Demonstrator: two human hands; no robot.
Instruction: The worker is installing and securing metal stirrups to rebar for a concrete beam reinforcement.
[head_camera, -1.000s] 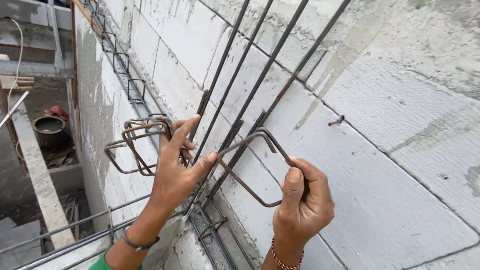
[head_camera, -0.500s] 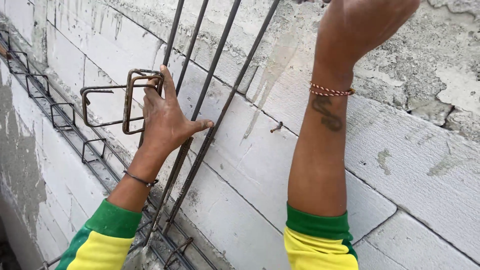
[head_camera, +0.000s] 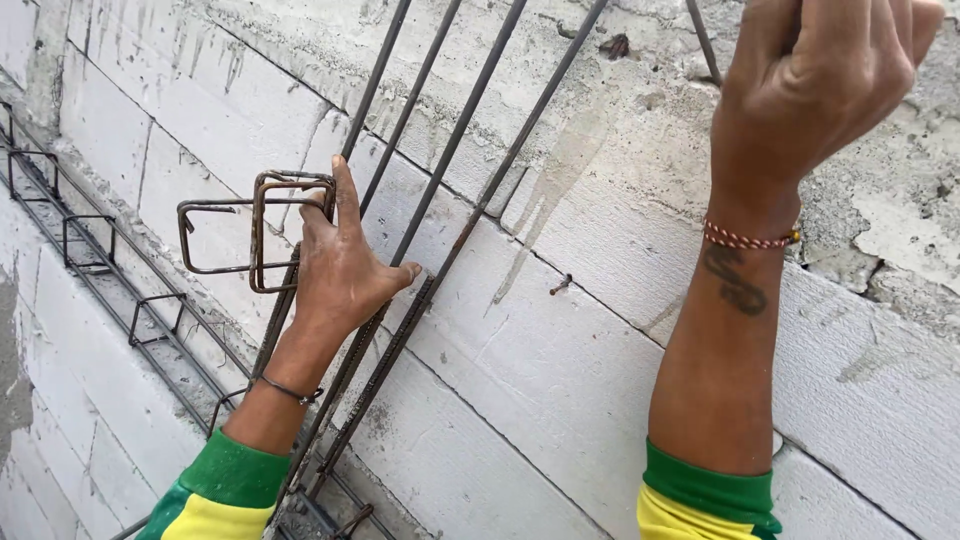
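Note:
Several long vertical rebars (head_camera: 470, 215) run up a grey block wall (head_camera: 560, 380). My left hand (head_camera: 340, 265) grips the leftmost bars at mid-height and holds a bunch of rusty rectangular steel stirrups (head_camera: 250, 232) that stick out to the left. My right hand (head_camera: 815, 85) is raised at the top right, fingers closed around a thin steel piece (head_camera: 703, 40) of which only a short bit shows. Both arms wear green and yellow sleeves. A red thread band sits on the right wrist, a dark band on the left.
A horizontal rebar cage (head_camera: 110, 280) with stirrups tied along it runs down the left side along the wall's base. A bent nail (head_camera: 562, 285) sticks out of a mortar joint. Rough, chipped plaster (head_camera: 900, 220) covers the upper right wall.
My right hand rose from waist-height, where it held one stirrup, to the upper bars. The view swung right and closer to the wall. My left hand kept its grip on the stirrup bunch.

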